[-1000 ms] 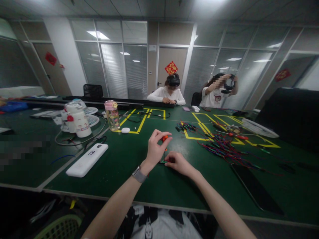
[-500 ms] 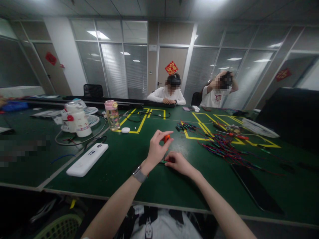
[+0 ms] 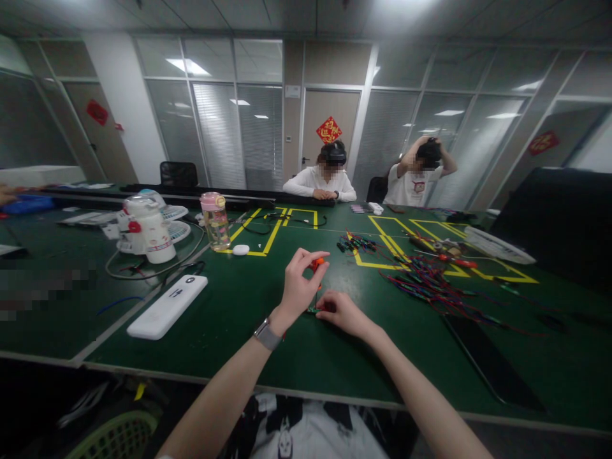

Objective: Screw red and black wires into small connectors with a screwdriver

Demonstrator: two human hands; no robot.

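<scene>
The left hand point(image 3: 297, 288) pinched an orange-handled screwdriver point(image 3: 317, 262) upright; the right hand point(image 3: 342, 312) gripped a small green connector point(image 3: 312, 310) on the bench point(image 3: 248, 306).

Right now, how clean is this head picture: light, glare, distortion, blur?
Head view: wide lens slants the glass wall, lights glare in its panes, corners fall dark, a patch on the table at left is pixelated, the left hand and its orange tool look sharp.
</scene>
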